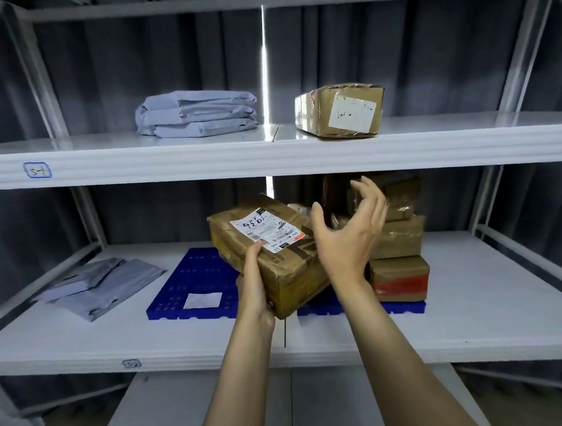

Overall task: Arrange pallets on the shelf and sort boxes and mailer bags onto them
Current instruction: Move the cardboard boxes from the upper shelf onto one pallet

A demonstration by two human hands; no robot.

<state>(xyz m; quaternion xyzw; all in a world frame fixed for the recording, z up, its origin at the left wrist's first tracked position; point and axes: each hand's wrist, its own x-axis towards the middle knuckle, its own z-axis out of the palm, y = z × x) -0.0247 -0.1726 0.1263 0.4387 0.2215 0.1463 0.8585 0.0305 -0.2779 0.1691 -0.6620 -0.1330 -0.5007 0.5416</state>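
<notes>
One wide-angle camera, worn on the head, faces a white shelf rack (523, 63) head-on and tilts slightly down. It stands close: both forearms enter from the bottom centre, and the left hand (255, 287) with its box (286, 266) and the right hand (347, 240) sit mid-frame. The upper shelf (276, 161) crosses the middle; the lower shelf (480, 323) fills the lower half.

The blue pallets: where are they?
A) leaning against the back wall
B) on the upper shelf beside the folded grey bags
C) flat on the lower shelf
C: both blue pallets lie flat on the lower shelf, the right one under the stacked boxes.
</notes>
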